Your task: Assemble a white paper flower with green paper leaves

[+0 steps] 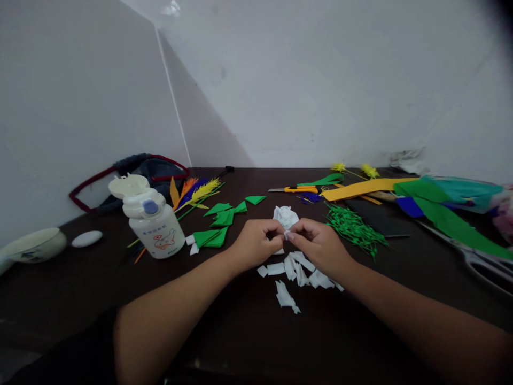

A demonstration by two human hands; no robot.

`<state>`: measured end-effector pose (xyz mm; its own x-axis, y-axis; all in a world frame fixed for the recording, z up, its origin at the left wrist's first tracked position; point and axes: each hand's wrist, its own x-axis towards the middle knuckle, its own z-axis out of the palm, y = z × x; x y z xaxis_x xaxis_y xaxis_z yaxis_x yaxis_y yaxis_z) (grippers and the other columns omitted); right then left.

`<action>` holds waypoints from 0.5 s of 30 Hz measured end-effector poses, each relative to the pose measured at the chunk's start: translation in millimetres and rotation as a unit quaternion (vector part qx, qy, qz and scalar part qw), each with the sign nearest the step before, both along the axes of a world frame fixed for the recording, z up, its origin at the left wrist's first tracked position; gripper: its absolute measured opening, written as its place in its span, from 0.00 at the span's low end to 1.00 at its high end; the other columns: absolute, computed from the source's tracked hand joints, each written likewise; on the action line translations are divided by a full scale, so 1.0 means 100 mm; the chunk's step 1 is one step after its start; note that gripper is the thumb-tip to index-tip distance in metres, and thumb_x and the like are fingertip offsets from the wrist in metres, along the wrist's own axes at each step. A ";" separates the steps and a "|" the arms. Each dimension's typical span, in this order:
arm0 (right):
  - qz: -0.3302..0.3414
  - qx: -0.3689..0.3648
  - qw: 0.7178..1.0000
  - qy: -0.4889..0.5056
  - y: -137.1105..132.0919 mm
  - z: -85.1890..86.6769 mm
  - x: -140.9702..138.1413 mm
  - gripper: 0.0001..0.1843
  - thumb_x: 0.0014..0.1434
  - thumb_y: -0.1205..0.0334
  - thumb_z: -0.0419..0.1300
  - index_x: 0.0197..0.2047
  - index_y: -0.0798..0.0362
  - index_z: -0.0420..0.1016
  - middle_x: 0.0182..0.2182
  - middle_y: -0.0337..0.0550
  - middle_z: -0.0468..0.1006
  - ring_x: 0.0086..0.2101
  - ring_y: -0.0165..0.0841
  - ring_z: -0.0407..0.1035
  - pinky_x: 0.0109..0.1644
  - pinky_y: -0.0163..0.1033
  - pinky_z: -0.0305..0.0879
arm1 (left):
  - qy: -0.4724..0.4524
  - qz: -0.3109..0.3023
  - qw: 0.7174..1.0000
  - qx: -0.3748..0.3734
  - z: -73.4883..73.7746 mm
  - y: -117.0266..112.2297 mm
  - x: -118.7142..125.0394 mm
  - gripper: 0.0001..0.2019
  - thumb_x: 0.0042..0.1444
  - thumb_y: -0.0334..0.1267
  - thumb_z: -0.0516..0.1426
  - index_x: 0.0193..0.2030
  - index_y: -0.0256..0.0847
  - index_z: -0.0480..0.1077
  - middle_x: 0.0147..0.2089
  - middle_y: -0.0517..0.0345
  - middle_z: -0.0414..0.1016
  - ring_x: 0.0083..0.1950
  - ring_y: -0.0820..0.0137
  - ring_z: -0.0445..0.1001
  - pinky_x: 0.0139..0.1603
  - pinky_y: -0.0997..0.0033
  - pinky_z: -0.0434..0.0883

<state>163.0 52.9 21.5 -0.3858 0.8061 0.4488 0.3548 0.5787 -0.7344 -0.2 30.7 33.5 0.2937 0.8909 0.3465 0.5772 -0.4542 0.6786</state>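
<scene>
My left hand (258, 243) and my right hand (318, 243) meet over the middle of the dark table. Their thumbs and forefingers pinch a small piece of white paper (287, 234) between them. Just behind the fingertips lies a crumpled white paper wad (285, 215). Torn white paper strips (300, 267) are scattered on the table below my hands, with one ragged scrap (286, 297) nearer to me. Folded green paper pieces (216, 230) lie left of my left hand. Beyond my right hand is a heap of thin green paper shreds (355, 227).
A white bottle (156, 227) with its lid up stands left, beside colourful paper flowers (196, 195). A bowl (34, 246) sits far left. A yellow utility knife (296, 189) lies at the back. Scissors (487, 264), orange strips (364, 188) and green paper (457, 222) lie right.
</scene>
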 end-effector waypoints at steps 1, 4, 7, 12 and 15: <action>0.005 -0.022 1.000 0.008 0.01 -0.01 0.00 0.06 0.51 0.62 0.55 0.27 0.53 0.70 0.22 0.38 0.70 0.24 0.28 0.62 0.28 0.35 0.58 | -0.002 -0.003 1.000 0.000 0.00 0.00 0.00 0.07 0.47 0.31 0.50 0.26 0.37 0.69 0.25 0.60 0.70 0.28 0.75 0.65 0.30 0.76 0.62; 0.024 -0.084 0.994 0.068 0.05 -0.04 0.01 0.06 0.51 0.62 0.54 0.26 0.53 0.69 0.21 0.38 0.68 0.24 0.28 0.61 0.29 0.35 0.59 | -0.012 0.006 1.000 -0.022 0.01 0.01 0.00 0.07 0.46 0.31 0.49 0.26 0.37 0.68 0.24 0.60 0.70 0.27 0.75 0.65 0.29 0.76 0.62; 0.034 -0.150 0.975 0.158 0.10 -0.05 0.03 0.05 0.51 0.62 0.55 0.26 0.53 0.67 0.21 0.37 0.68 0.24 0.27 0.62 0.29 0.35 0.61 | -0.016 0.016 0.998 -0.066 0.00 0.05 -0.04 0.07 0.45 0.30 0.49 0.24 0.37 0.67 0.22 0.60 0.69 0.25 0.75 0.65 0.26 0.76 0.60; 0.046 -0.276 0.924 0.261 0.09 -0.01 0.03 0.06 0.49 0.61 0.58 0.26 0.54 0.66 0.24 0.40 0.69 0.28 0.29 0.66 0.28 0.35 0.64 | 0.032 0.033 0.991 -0.124 -0.01 0.09 -0.10 0.07 0.43 0.31 0.51 0.16 0.37 0.61 0.14 0.66 0.59 0.18 0.78 0.56 0.20 0.77 0.52; 0.080 -0.313 0.910 0.259 0.06 -0.01 0.02 0.06 0.49 0.61 0.58 0.26 0.54 0.66 0.24 0.40 0.71 0.26 0.28 0.66 0.28 0.36 0.64 | 0.016 0.020 0.992 -0.120 0.01 0.07 -0.10 0.12 0.45 0.37 0.53 0.15 0.38 0.58 0.14 0.66 0.56 0.18 0.79 0.55 0.20 0.77 0.52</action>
